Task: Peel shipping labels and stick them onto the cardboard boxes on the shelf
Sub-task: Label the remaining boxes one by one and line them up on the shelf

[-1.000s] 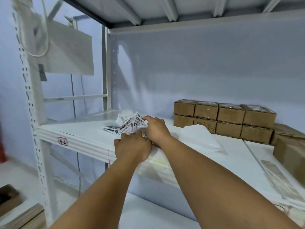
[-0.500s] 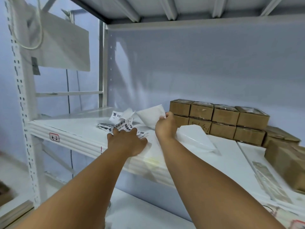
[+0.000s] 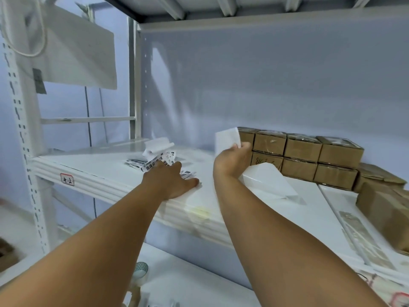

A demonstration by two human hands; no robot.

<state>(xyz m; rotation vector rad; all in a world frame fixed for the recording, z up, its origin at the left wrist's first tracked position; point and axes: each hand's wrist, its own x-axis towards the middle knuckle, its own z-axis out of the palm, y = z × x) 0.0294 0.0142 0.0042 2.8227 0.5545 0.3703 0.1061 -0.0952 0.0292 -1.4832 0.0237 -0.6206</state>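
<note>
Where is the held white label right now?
Head view, right of centre: the right hand pinches the label, held up just before the left end of the stacked cardboard boxes on the shelf.

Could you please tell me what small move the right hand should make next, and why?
Probably carry the label the last bit rightward and press it onto the top-left box: the right hand pinches it just beside that box, while the left hand rests on the label pile.
</note>
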